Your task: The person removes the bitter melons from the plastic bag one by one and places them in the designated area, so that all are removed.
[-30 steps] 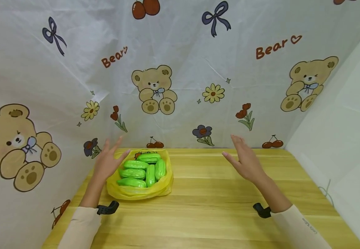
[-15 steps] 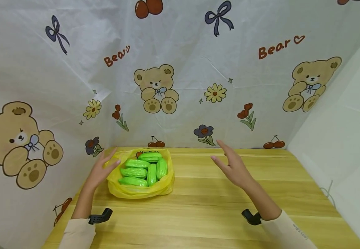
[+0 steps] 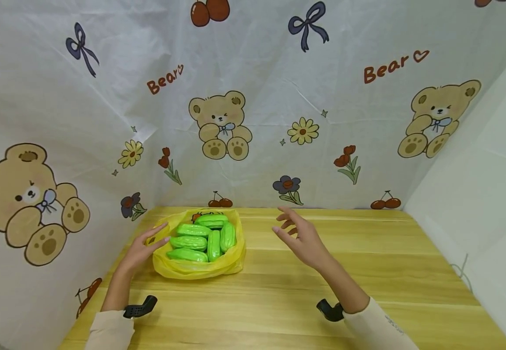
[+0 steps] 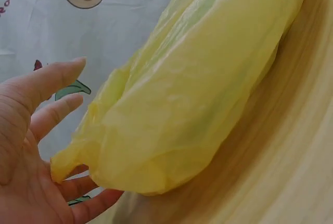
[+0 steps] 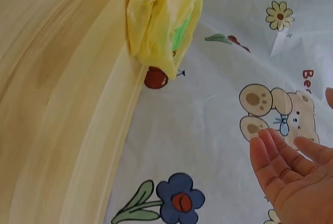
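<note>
A yellow plastic bag (image 3: 196, 273) stands at the left of the table, its mouth spread wide. Inside lie several shiny green bitter melons (image 3: 190, 243). At the bag's left rim is my left hand (image 3: 138, 250), fingers spread and holding nothing. In the left wrist view that hand (image 4: 26, 146) is close beside a corner of the yellow bag (image 4: 166, 120); whether it touches I cannot tell. My right hand (image 3: 304, 241) hovers to the right of the bag, apart from it, with bent, loose fingers. In the right wrist view the right hand (image 5: 296, 177) has nothing in it.
The wooden table (image 3: 279, 311) meets a patterned cloth (image 3: 262, 170) with bears and flowers at the back and left. A white wall (image 3: 489, 170) bounds the right side, with a thin cable (image 3: 462, 272) near the table's right edge.
My left hand has come down to the bag's left rim. The right hand has moved left toward the bag and slightly down, its fingers bending more. The bag stays put.
</note>
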Action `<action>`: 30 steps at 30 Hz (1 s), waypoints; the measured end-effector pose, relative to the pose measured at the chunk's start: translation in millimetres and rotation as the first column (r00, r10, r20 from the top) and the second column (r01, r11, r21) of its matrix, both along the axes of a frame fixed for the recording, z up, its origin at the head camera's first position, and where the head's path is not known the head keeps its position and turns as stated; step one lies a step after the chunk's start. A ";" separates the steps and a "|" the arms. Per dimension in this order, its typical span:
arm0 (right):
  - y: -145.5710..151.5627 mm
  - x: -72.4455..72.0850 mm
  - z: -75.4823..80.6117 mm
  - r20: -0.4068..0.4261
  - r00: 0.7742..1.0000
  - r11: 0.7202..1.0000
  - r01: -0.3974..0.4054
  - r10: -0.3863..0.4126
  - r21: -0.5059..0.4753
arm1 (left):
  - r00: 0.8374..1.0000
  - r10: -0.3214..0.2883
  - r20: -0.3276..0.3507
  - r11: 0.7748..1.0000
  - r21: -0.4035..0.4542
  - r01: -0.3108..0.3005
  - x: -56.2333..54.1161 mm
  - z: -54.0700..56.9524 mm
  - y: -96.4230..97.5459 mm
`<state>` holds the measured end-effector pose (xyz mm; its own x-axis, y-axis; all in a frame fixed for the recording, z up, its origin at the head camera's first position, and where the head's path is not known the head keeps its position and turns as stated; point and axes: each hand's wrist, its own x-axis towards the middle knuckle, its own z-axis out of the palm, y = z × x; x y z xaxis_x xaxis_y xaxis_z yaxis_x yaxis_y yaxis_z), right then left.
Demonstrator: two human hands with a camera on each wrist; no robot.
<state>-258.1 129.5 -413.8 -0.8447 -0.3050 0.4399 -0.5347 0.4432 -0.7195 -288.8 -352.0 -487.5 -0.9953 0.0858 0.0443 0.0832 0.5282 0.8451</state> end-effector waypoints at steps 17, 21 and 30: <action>-56.2 -9.4 -13.5 0.091 0.996 0.999 -0.009 0.013 -0.049 | 1.000 -0.028 0.001 0.994 0.106 0.028 -1.2 -27.4 -12.3; -66.9 -14.6 -22.0 0.113 0.993 0.998 -0.005 0.011 -0.059 | 0.997 -0.064 -0.051 0.990 0.122 0.070 -1.2 -32.0 -13.3; -84.0 -19.5 -39.1 0.142 0.989 0.996 -0.024 0.035 -0.084 | 0.986 -0.145 -0.077 0.978 0.141 0.155 -3.8 -47.3 -24.1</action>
